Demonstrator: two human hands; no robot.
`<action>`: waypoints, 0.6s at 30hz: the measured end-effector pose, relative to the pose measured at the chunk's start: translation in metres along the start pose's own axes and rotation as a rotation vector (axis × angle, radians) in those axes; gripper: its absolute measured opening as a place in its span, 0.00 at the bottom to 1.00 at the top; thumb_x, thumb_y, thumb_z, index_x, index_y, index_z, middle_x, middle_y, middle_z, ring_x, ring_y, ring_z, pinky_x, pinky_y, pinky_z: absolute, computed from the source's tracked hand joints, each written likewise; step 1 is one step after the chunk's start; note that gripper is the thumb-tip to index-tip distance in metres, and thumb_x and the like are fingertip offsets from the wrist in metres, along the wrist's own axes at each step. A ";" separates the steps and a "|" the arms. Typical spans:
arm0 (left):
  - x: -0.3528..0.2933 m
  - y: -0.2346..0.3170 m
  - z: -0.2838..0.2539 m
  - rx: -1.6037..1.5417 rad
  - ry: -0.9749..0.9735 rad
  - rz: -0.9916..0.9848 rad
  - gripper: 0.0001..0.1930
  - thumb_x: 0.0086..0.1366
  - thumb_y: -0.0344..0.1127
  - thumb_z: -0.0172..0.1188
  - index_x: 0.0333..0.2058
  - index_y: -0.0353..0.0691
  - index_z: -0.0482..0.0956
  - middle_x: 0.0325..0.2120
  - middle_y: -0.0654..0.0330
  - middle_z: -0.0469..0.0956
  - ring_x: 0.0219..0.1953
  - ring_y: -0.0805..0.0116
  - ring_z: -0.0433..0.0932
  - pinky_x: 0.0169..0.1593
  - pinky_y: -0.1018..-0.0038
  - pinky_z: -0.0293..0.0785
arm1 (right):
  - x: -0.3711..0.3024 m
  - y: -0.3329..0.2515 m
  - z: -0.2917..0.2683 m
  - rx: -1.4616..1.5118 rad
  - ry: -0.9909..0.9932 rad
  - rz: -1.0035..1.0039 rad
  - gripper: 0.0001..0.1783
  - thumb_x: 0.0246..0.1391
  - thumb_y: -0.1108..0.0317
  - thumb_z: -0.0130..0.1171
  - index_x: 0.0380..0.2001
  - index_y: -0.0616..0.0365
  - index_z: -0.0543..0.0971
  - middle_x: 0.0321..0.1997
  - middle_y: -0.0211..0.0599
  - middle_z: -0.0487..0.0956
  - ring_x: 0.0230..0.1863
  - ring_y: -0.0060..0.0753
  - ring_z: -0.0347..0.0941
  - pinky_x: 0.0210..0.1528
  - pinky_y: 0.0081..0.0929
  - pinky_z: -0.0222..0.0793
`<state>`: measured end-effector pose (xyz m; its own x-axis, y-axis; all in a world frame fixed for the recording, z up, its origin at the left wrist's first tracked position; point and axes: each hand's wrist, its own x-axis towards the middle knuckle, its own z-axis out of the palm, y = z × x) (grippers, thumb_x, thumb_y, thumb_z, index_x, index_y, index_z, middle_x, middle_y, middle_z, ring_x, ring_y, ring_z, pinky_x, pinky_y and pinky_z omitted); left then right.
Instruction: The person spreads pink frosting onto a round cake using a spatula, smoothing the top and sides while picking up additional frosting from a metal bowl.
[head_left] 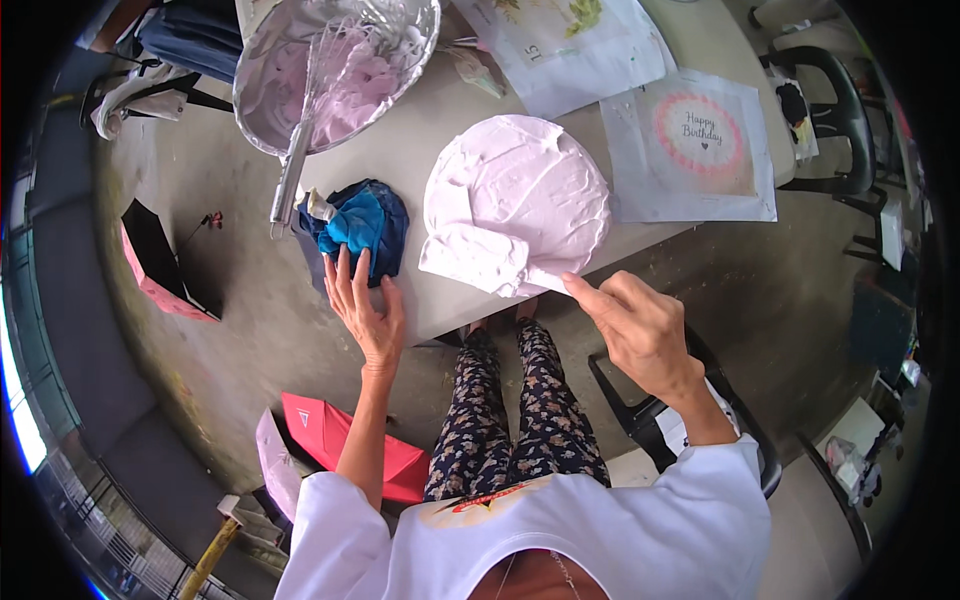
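1. Right hand [630, 320] closed round the handle of a pale spatula [545, 279], index finger forward along it, thumb hidden. Left hand [368, 312] loosely spread, pinching nothing visible; fingertips at a blue cloth [358, 222], contact likely.
2. Round cake [530, 180], coated pale pink, sits close to the table's near edge, ahead of the body and between the hands. Any base beneath is hidden.
3. Spatula blade lies over the near left part of the top, buried in frosting. Ridges and folds cross the surface; step looks like spreading.
4. Good practice, my judgement: blade nearly flat, leading edge slightly lifted, light even pressure. Long strokes outward, easing the excess over the rim. Pressing hard or lifting straight up may tear the coat.
5. Steadying: left hand gives the cake no support, standing well apart from it. A firm sideways push could shift it toward the edge; best to keep strokes gentle.
6. Farther out: bowl [245, 95] of pink frosting at upper left, whisk [312, 95] resting in it, handle over the rim. Worth scraping the blade clean before smoothing.
7. Printed sheet [755, 205] lies right of the cake, near it; stray frosting could mark it.
8. Table [435, 312] pale, bare near corner by the left wrist.
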<state>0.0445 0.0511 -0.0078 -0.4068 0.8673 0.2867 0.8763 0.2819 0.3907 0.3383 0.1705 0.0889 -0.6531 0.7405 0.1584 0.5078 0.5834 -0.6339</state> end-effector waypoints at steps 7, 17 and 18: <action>0.001 -0.003 0.001 0.009 -0.005 0.015 0.25 0.56 0.27 0.58 0.55 0.41 0.71 0.60 0.51 0.64 0.66 0.46 0.55 0.66 0.52 0.46 | 0.010 0.018 -0.006 -0.104 0.083 -0.012 0.29 0.40 0.82 0.60 0.50 0.48 0.79 0.23 0.30 0.65 0.21 0.29 0.67 0.22 0.30 0.66; 0.000 -0.003 0.000 0.003 -0.008 -0.007 0.25 0.57 0.27 0.57 0.55 0.41 0.70 0.60 0.50 0.63 0.66 0.46 0.54 0.66 0.52 0.46 | 0.014 0.045 -0.007 0.115 0.195 0.168 0.20 0.51 0.81 0.59 0.48 0.53 0.80 0.23 0.35 0.68 0.20 0.29 0.63 0.23 0.28 0.62; 0.001 -0.003 0.000 -0.001 -0.012 -0.011 0.25 0.57 0.27 0.57 0.55 0.41 0.70 0.60 0.50 0.64 0.66 0.46 0.54 0.66 0.52 0.46 | 0.015 0.047 -0.008 0.112 0.197 0.188 0.20 0.51 0.81 0.58 0.48 0.54 0.80 0.23 0.34 0.67 0.20 0.28 0.62 0.23 0.27 0.61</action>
<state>0.0416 0.0510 -0.0091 -0.4129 0.8692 0.2720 0.8719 0.2908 0.3941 0.3569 0.2112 0.0673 -0.4263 0.8891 0.1665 0.5373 0.3970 -0.7441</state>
